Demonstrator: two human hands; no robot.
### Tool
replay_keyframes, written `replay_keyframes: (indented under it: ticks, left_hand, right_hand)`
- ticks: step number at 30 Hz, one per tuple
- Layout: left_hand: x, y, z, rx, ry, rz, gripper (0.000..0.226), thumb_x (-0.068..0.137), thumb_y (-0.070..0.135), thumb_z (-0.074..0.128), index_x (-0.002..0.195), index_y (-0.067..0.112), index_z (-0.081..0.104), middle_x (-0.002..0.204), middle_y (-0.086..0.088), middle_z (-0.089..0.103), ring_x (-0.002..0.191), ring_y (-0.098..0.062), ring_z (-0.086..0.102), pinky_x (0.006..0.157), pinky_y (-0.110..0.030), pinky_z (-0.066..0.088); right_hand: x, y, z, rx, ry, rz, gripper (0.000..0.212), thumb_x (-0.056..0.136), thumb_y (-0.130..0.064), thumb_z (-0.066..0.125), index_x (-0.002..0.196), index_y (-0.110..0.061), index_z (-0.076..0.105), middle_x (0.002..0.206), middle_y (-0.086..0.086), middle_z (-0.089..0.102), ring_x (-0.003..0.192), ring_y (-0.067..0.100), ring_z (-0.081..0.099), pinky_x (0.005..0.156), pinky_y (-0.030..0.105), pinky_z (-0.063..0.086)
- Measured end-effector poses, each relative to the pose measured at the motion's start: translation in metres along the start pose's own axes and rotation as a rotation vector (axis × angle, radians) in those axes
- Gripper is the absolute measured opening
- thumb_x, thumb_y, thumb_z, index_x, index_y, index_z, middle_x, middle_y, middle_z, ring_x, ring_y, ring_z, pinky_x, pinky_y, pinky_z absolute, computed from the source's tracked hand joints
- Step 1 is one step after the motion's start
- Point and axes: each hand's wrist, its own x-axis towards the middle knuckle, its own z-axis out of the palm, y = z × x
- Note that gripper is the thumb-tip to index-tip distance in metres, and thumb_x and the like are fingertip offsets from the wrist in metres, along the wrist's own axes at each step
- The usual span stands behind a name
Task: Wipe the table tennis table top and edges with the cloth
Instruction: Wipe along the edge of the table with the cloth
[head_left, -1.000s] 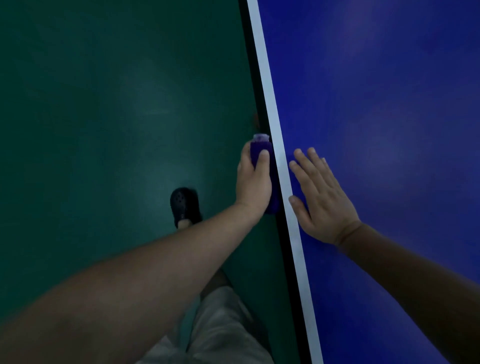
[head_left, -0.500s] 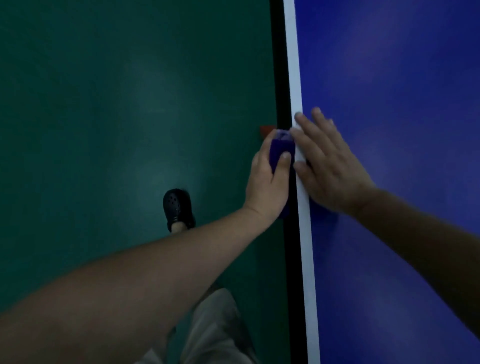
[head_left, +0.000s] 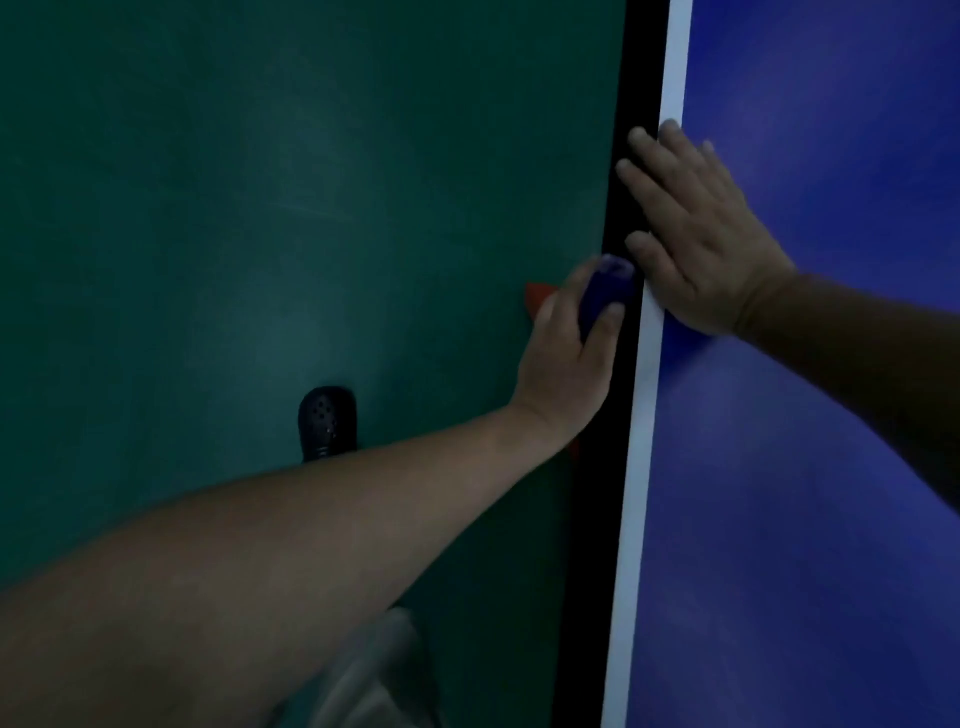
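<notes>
2 hands: left (head_left: 569, 353) grips cloth (head_left: 605, 296) (table edge (head_left: 602, 493)), right (head_left: 696, 234) flat.

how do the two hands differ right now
The left hand curls around a purple cloth against the table's black side edge; the right hand holds nothing. The left sits beside the table; the right lies flat on top, fingers over the edge. Both are bare.
</notes>
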Motion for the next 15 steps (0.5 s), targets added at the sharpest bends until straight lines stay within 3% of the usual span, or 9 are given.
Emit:
replay_keyframes:
  ticks: [2,4,9,13,15]
  left_hand:
    - [-0.011,0.0,-0.001,-0.02,-0.015,0.006,0.041,0.102,0.023,0.049,0.14,0.037,0.043,0.131,0.023,0.047,0.126,0.004,0.041,0.105,-0.01,0.027]
    - [-0.031,-0.002,0.0,-0.043,-0.024,0.015,0.038,0.102,0.023,0.049,0.132,0.047,0.044,0.133,0.025,0.049,0.129,0.006,0.04,0.109,-0.015,0.029]
    - [-0.031,0.007,0.001,-0.075,-0.045,-0.122,0.031,0.099,0.022,0.051,0.126,0.038,0.053,0.127,0.02,0.052,0.123,0.005,0.044,0.103,-0.011,0.033]
    - [-0.006,0.014,0.002,-0.075,-0.038,-0.142,0.034,0.097,0.029,0.049,0.131,0.031,0.052,0.128,0.01,0.056,0.121,-0.003,0.05,0.107,-0.032,0.041]
    - [0.012,0.017,0.003,-0.063,-0.028,-0.148,0.039,0.096,0.034,0.048,0.134,0.028,0.05,0.13,0.005,0.056,0.122,-0.007,0.051,0.107,-0.036,0.041]
  right_hand:
    - [-0.005,0.001,0.003,0.041,0.059,0.064,0.063,0.105,-0.038,0.026,0.156,-0.001,0.023,0.165,0.017,0.015,0.153,0.033,0.008,0.125,0.046,0.003]
    - [-0.009,0.001,0.006,0.052,0.103,0.117,0.063,0.105,-0.037,0.027,0.156,0.0,0.021,0.165,0.018,0.015,0.153,0.034,0.009,0.124,0.05,0.005]
    - [-0.006,0.0,0.006,0.06,0.094,0.131,0.063,0.103,-0.035,0.027,0.155,0.001,0.024,0.164,0.018,0.018,0.153,0.033,0.013,0.122,0.057,0.013]
    - [-0.006,0.001,0.005,0.064,0.098,0.128,0.063,0.102,-0.032,0.031,0.154,0.002,0.026,0.163,0.018,0.02,0.153,0.033,0.015,0.121,0.058,0.015]
    - [-0.006,0.0,0.004,0.06,0.097,0.131,0.062,0.101,-0.031,0.032,0.153,0.002,0.028,0.163,0.019,0.022,0.152,0.034,0.017,0.12,0.059,0.017]
